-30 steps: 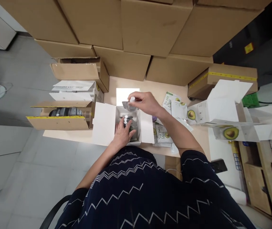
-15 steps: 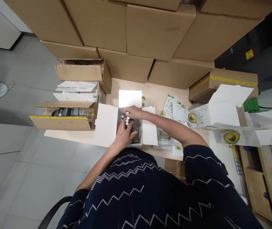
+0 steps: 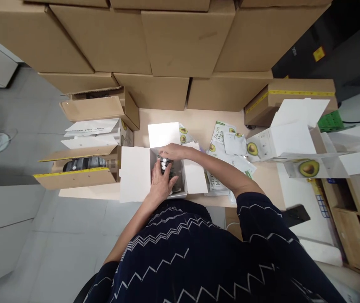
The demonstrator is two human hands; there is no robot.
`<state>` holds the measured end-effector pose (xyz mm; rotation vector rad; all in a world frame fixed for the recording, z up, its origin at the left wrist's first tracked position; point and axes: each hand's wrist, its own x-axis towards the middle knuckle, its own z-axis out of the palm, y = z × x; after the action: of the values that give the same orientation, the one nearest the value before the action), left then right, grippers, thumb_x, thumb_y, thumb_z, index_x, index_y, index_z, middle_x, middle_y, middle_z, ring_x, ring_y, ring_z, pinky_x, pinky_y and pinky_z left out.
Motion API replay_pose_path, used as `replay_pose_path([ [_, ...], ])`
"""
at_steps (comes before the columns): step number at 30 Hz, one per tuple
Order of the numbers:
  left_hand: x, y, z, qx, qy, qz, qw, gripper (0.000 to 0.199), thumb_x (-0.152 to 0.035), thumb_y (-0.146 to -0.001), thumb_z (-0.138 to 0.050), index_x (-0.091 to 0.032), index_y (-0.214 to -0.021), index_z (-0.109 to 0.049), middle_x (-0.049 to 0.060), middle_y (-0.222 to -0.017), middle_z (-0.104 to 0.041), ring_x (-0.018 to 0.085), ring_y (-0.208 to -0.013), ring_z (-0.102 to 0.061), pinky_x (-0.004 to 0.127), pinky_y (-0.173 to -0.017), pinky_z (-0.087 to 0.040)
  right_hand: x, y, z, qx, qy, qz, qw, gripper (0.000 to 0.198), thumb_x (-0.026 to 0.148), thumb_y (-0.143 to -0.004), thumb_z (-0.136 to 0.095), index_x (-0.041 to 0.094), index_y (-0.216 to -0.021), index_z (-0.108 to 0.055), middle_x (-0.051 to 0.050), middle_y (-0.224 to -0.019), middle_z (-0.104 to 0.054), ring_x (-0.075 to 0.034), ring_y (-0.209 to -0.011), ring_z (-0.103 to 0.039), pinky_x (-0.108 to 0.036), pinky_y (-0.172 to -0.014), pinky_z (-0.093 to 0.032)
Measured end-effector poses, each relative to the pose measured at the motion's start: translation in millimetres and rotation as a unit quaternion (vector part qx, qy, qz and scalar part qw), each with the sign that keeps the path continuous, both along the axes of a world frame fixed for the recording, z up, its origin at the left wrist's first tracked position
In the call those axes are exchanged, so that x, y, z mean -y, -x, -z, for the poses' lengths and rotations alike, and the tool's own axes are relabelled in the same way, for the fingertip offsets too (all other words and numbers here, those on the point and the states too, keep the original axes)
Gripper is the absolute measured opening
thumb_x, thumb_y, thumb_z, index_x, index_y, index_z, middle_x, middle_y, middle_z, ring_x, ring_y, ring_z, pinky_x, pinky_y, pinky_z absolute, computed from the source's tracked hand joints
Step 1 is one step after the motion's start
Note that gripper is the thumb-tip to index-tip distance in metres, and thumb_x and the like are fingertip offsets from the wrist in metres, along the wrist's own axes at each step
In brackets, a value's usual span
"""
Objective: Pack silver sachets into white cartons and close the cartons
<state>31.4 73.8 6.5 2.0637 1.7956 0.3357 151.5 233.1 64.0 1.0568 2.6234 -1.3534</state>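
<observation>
A small white box (image 3: 136, 174) with its flaps spread open sits at the near edge of a light wooden table (image 3: 199, 120). Inside it stand dark pouches with white caps (image 3: 164, 162). My left hand (image 3: 161, 182) lies flat on the pouches in the box, fingers together. My right hand (image 3: 173, 150) reaches into the far end of the box and presses a capped pouch down among the others; its fingers curl over the caps.
Avocado-printed sachets (image 3: 219, 134) lie scattered right of the box. An open white carton with avocado print (image 3: 293, 143) stands further right. An open brown carton of dark pouches (image 3: 79, 166) lies left. Stacked brown cartons (image 3: 173, 42) wall the table's far side.
My right hand brought a capped pouch down from above the box into it. My left hand stayed on the pouches. The camera shifted slightly.
</observation>
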Motion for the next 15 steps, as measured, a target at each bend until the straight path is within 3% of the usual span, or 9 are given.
replay_pose_path([
  [3, -0.1, 0.9, 0.5, -0.006, 0.009, 0.003, 1.000, 0.057, -0.047, -0.097, -0.048, -0.017, -0.146, -0.045, 0.022, -0.161, -0.018, 0.043, -0.149, -0.020, 0.063, -0.113, -0.034, -12.4, -33.0, -19.0, -0.161, 0.035, 0.096, 0.982, 0.020, 0.030, -0.094, -0.052, 0.020, -0.096, -0.068, -0.004, -0.099, -0.074, -0.014, -0.083, -0.064, -0.025, -0.075, -0.046],
  [6, 0.5, 1.4, 1.5, -0.006, 0.014, 0.009, 1.000, 0.058, -0.047, -0.098, -0.045, -0.016, -0.147, -0.044, 0.024, -0.161, -0.019, 0.043, -0.149, -0.021, 0.063, -0.113, -0.034, -38.0, -79.9, -9.7, -0.253, 0.018, 0.290, 0.923, 0.024, 0.041, -0.094, -0.052, 0.020, -0.095, -0.064, -0.002, -0.087, -0.071, -0.010, -0.070, -0.062, -0.023, -0.068, -0.048],
  [8, 0.4, 1.2, 2.4, -0.006, 0.014, 0.010, 1.000, 0.058, -0.048, -0.098, -0.045, -0.016, -0.147, -0.044, 0.024, -0.160, -0.019, 0.043, -0.148, -0.022, 0.063, -0.113, -0.034, -52.7, -108.1, 17.7, -0.227, -0.024, 0.403, 0.886, 0.022, 0.042, -0.087, -0.061, 0.019, -0.086, -0.060, 0.002, -0.073, -0.064, -0.009, -0.062, -0.057, -0.022, -0.064, -0.047],
  [9, 0.1, 1.0, 2.9, -0.005, 0.013, 0.009, 1.000, 0.058, -0.047, -0.098, -0.046, -0.016, -0.147, -0.044, 0.024, -0.160, -0.020, 0.043, -0.148, -0.022, 0.063, -0.113, -0.033, -56.5, -118.4, 35.5, -0.183, -0.035, 0.433, 0.882, 0.023, 0.039, -0.080, -0.068, 0.019, -0.079, -0.058, 0.004, -0.066, -0.060, -0.009, -0.059, -0.053, -0.023, -0.062, -0.046],
  [12, -1.0, 0.0, 4.1, -0.007, 0.008, 0.005, 1.000, 0.057, -0.046, -0.097, -0.047, -0.016, -0.146, -0.046, 0.022, -0.160, -0.021, 0.042, -0.148, -0.023, 0.062, -0.114, -0.034, -50.3, -129.7, 90.2, -0.039, -0.025, 0.455, 0.889, 0.041, 0.028, -0.058, -0.085, 0.023, -0.060, -0.044, 0.009, -0.053, -0.043, -0.009, -0.054, -0.044, -0.025, -0.059, -0.042],
  [15, -1.4, -0.9, 4.0, -0.011, 0.006, 0.005, 1.000, 0.057, -0.047, -0.097, -0.047, -0.017, -0.146, -0.046, 0.022, -0.160, -0.022, 0.042, -0.148, -0.025, 0.062, -0.113, -0.035, -28.9, -121.2, 128.6, -0.047, -0.034, 0.452, 0.890, 0.055, 0.030, -0.059, -0.086, 0.027, -0.059, -0.031, 0.008, -0.054, -0.039, -0.010, -0.059, -0.047, -0.026, -0.062, -0.041],
])
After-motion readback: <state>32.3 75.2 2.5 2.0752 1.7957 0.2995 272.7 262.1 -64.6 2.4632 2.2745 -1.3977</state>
